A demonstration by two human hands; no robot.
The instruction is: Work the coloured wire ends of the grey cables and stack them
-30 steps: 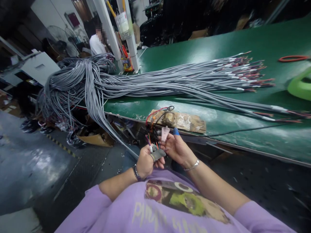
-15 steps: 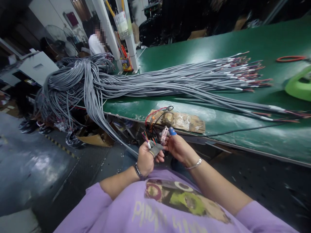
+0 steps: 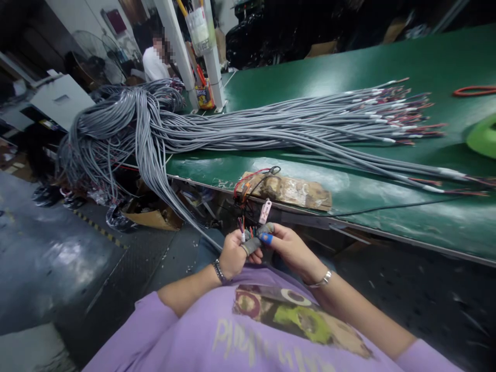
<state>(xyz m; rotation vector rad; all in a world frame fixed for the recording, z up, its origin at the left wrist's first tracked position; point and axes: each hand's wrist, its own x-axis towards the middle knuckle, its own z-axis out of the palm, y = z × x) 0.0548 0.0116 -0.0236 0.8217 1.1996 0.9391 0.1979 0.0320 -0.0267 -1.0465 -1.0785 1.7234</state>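
Note:
My left hand is closed round the end of a grey cable, with its coloured wire ends sticking up above the fist. A grey sleeve covers my left thumb. My right hand is closed beside it, blue-capped fingertip pinching at those same wire ends. A small pale pink connector hangs on wires just above both hands. Both hands are below the front edge of the green table.
A big bundle of grey cables lies across the table and drapes off its left end. A taped cardboard pad sits at the front edge. A lime-green object and red loop lie far right. Another person sits far back left.
My right hand has dropped from the pink connector and closed in on the wire ends at my left fist. The connector now hangs free above the hands.

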